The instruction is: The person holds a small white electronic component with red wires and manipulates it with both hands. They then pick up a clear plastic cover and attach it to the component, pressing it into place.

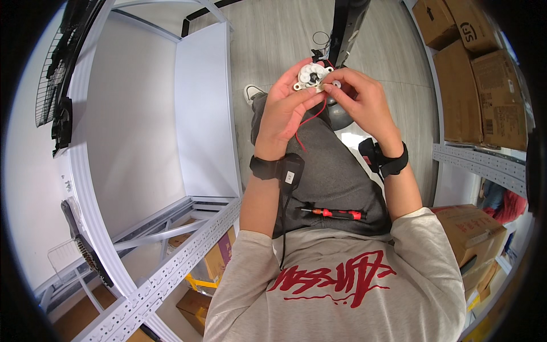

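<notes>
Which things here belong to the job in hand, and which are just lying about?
Job in hand:
white geared part in the left hand
red wire, trailing nearby
red-and-black screwdriver on the lap, probably

Apparently just lying about:
cardboard boxes, right
red cloth, right

Gear housing [311, 76] sits in the left hand [288, 101], with the right hand [363, 101] at its right edge; a wire [311, 118] extends from between the hands over the lap [333, 176]. Screwdriver [341, 214] lies crosswise on the lap, nearer the torso. Shelving frame [171, 259] stands left, stacked cardboard boxes [462, 91] right, floor [273, 37] beyond the hands.
</notes>
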A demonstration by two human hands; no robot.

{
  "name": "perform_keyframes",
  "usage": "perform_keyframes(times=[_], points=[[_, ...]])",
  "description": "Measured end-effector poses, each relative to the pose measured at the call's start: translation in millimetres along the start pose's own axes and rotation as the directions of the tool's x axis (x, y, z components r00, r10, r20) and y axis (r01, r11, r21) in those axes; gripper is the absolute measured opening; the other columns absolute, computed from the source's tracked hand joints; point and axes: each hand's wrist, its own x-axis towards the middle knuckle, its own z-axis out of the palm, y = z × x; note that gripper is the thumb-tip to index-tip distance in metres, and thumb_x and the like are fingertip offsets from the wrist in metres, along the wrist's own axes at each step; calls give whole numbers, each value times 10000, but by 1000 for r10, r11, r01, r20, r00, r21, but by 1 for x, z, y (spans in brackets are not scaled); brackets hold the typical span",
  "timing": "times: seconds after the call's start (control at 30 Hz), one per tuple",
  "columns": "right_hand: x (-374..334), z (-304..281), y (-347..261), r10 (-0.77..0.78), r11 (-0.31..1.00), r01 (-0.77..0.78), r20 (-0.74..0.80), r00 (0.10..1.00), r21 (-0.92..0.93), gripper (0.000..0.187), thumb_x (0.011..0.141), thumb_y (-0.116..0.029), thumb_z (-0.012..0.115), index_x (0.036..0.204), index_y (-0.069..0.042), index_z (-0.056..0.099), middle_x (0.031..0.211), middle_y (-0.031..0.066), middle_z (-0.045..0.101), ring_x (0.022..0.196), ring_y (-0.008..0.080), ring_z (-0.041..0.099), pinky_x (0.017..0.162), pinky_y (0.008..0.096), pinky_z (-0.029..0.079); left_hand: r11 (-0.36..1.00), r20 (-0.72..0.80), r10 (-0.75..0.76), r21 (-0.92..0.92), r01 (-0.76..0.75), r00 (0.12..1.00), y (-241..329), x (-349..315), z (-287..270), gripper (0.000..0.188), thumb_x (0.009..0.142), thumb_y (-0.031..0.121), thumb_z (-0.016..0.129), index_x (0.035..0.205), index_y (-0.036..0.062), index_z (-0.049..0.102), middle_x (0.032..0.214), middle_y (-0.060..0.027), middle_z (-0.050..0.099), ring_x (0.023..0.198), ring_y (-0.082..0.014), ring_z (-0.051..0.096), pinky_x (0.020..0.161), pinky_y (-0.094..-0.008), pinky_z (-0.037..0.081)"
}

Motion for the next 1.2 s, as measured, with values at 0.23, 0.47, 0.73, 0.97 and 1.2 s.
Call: perform_keyframes(times=[0.23, 0.47, 0.73, 0.97, 1.2], points=[[1, 4, 5, 83, 996, -82, -11, 997, 33, 93, 882, -108, 688, 955, -55, 670, 731, 14, 626, 573, 85, 535, 546, 250, 436, 1000, 28, 7, -11, -6, 1000, 0, 0, -2, 533, 949, 30, 520, 1444, -68, 349, 1407, -231, 485, 1241, -331, 558, 1062, -457, 472], [1, 6, 6, 84, 996, -84, -20, 996, 22, 94, 881, -109, 690, 957, -57, 674, 738, 14, 627, 577, 83, 534, 544, 250, 433, 995, 16, -17, -99, 18, 1000, 3, 0, -3, 477, 1015, 127, 449, 1440, -67, 353, 1376, -223, 506, 1208, -340, 581, 1047, -468, 470], [-1, 6, 6, 79, 997, -79, -26, 997, 15, 102, 886, -112, 695, 968, -54, 678, 758, 22, 630, 582, 85, 536, 544, 247, 432, 995, 20, 3, -96, -1, 1000, 1, 0, -3, 466, 1041, 163, 435, 1440, -64, 351, 1376, -213, 506, 1214, -329, 577, 1049, -471, 467], [-2, 8, 6, 44, 999, -43, -46, 998, 31, 102, 888, -94, 690, 974, -41, 679, 796, 30, 644, 598, 90, 559, 561, 243, 455, 998, 0, 8, -55, -8, 1000, 1, 0, -1, 440, 1052, 164, 418, 1435, -46, 370, 1377, -207, 506, 1224, -323, 571, 1058, -484, 464], [-3, 11, 12, -14, 1000, 16, -88, 996, 20, 94, 878, -86, 698, 958, -39, 687, 776, 37, 638, 584, 101, 556, 548, 248, 451, 999, -1, 14, -41, -14, 1000, 0, 0, -2, 428, 1045, 140, 420, 1431, -41, 379, 1382, -200, 503, 1228, -320, 569, 1061, -483, 462]])
